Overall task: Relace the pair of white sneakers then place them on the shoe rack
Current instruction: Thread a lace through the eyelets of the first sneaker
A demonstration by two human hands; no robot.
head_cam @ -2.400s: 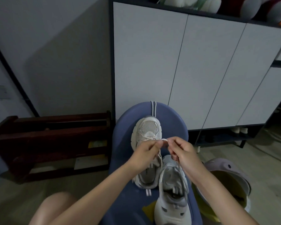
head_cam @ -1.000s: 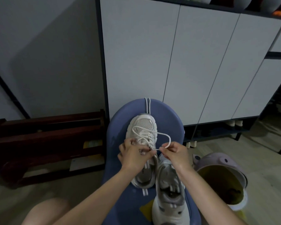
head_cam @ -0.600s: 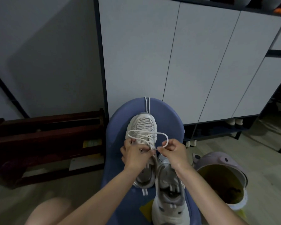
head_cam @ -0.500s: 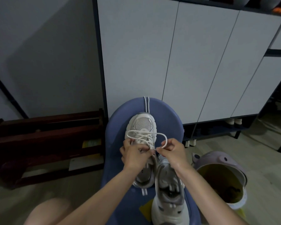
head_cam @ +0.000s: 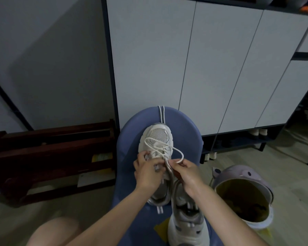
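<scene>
Right hand (head_cam: 186,172) pinches the lace (head_cam: 180,153) loop; left hand (head_cam: 148,173) grips the far sneaker (head_cam: 157,137) at its eyelets. Shoe lies toe-away on blue chair (head_cam: 187,128), long axis straight ahead. Second sneaker (head_cam: 187,222) just beside, nearer the right hand. Shoe rack (head_cam: 48,153) well left.

— Where do we look from?
— From our one head camera, facing forward and down, close over the blue chair (head_cam: 188,132), with the white cabinet (head_cam: 185,59) just behind.
</scene>
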